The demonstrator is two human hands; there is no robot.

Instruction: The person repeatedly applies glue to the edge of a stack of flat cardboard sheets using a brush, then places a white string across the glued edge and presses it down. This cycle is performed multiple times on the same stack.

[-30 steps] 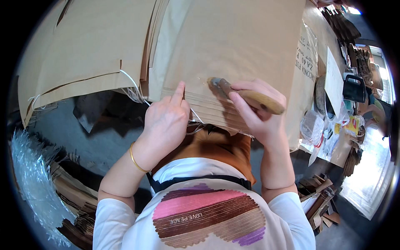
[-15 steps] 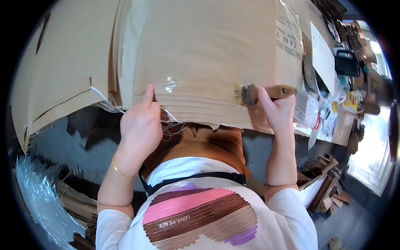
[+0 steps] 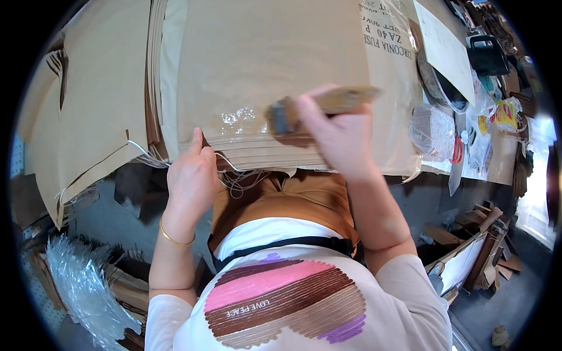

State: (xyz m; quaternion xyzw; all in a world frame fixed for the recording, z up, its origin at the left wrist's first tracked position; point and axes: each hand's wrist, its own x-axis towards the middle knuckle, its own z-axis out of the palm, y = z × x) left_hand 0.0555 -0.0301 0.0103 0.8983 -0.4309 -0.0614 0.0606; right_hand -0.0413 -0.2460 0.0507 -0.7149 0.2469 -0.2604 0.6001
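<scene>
A stack of brown kraft paper sacks [image 3: 269, 64] lies in front of me, its near edges fanned out in narrow steps. My right hand [image 3: 345, 131] is closed round the wooden handle of a flat paintbrush [image 3: 283, 119]. The brush is blurred, with its bristle end low over the sacks near their stepped edges. A wet, glossy patch [image 3: 237, 121] shows just left of the bristles. At the stack's near left corner, my left hand [image 3: 192, 175] rests with its index finger stretched out on the paper. Its other fingers are mostly hidden.
More kraft sacks [image 3: 105, 76] with white strings [image 3: 149, 155] lie at the left. On the right are a white sheet [image 3: 445, 50], red-handled scissors [image 3: 457, 149], a clear plastic bag [image 3: 432, 131] and a black handled container [image 3: 489, 55]. Shiny plastic strips [image 3: 88, 292] hang at lower left.
My right hand has swept the brush leftward across the sacks toward the glossy patch, which looks larger. My left hand stays at the near left corner. The whole view has shifted slightly.
</scene>
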